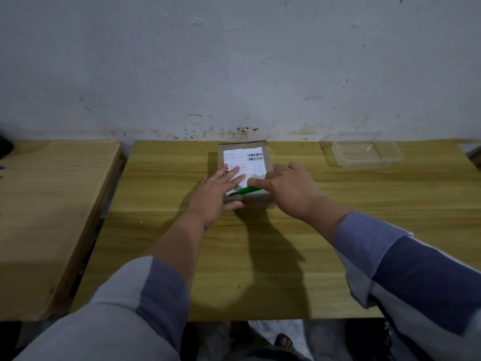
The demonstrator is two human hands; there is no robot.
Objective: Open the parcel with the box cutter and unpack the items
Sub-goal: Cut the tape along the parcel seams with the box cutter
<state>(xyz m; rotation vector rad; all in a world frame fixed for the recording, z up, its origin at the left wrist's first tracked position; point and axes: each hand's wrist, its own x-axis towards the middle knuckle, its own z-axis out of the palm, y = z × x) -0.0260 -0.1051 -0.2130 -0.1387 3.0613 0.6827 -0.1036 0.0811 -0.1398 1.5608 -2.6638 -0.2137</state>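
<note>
Both hands lie on the small brown cardboard parcel (244, 170) with the white shipping label: the left hand (218, 194) rests flat with fingers straight across the label, its thumb on the near wall, while the right hand (289, 188) reaches with relaxed fingers to the green-handled box cutter (247, 190), touching it. This cutter lies on the parcel's near edge, long axis left to right, between both hands. Farther right on the wooden counter (260, 256) sits a clear plastic tray (361, 152), under a stained grey wall (234, 61).
</note>
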